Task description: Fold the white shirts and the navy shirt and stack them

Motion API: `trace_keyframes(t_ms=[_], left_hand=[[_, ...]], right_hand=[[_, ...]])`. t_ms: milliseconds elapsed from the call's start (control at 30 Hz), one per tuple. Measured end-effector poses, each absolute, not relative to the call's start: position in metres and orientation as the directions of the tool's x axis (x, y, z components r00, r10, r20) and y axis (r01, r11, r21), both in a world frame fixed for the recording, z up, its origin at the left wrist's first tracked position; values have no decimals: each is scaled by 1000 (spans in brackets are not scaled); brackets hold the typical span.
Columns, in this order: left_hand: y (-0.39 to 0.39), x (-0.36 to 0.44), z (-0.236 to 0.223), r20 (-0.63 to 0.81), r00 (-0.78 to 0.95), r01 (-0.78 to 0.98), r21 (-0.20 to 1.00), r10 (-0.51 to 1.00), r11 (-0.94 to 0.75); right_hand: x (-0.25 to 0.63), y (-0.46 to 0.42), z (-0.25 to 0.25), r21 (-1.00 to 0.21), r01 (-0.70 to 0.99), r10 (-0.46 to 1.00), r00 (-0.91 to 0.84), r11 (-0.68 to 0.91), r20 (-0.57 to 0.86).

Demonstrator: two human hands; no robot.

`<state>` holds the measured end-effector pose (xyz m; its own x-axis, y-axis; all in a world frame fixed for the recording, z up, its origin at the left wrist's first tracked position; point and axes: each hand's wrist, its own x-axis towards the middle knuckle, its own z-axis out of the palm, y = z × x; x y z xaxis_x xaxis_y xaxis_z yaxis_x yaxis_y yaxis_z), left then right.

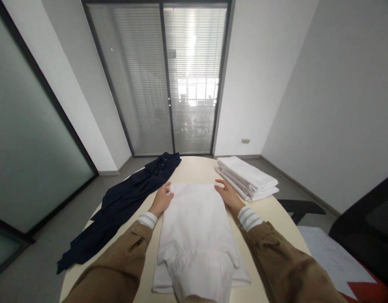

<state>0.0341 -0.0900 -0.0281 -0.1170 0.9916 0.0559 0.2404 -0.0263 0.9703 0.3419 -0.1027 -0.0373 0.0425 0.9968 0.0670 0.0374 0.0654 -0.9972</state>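
A white garment lay seemingly part-folded on the table.
The left hand pinched its far left corner; the right hand met the far right one, though I couldn't tell if it gripped. The stack beyond looked neatly folded already; the navy garment, at left, still lay unfolded.

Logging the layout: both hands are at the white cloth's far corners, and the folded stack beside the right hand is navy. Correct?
The stack beside the right hand is white, not navy, as the head view shows. That hand and the left hand are at the far corners of the white cloth.
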Motion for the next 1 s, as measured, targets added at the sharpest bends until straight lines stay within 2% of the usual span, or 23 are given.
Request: trace_keyframes(t_ms=[100, 267, 333, 433, 567, 667, 733, 900, 1000], left_hand=[[-92, 34, -27, 51, -110, 242, 970, 993, -23], [-95, 36, -27, 40, -55, 169, 985, 998, -30], [-96, 37, -28, 85, -69, 243, 968, 994, -66], [-98, 34, -27, 146, -111, 454, 887, 983, -80], [-106, 24, -21, 82, -89, 602, 798, 993, -12], [-113, 19, -19, 66, -44, 644, 764, 997, -22], [-114, 20, -20, 77, -12, 667, 744, 997, -50], [-107, 27, -23, 153, -29, 667, 739, 988, -94], [-109, 28, -23, 158, -52, 652, 753, 986, -86]], right_hand=[[343, -104, -37, -990, 120, 991, 101, 71, 84], [351, -112, -31, -902, 420, 992, 23, 104, 125], [352, -113, -29, -861, 499, 986, 73, 97, 153], [354, -115, -27, -833, 549, 968, 168, 65, 186], [360, -125, -16, -786, 617, 992, 75, 34, 101], [361, -133, -7, -705, 708, 998, -62, 41, -4], [356, -135, -6, -665, 743, 994, -112, 78, -9], [344, -129, -11, -527, 848, 982, 44, 61, 185], [347, -129, -7, -518, 855, 992, 49, 20, 120]])
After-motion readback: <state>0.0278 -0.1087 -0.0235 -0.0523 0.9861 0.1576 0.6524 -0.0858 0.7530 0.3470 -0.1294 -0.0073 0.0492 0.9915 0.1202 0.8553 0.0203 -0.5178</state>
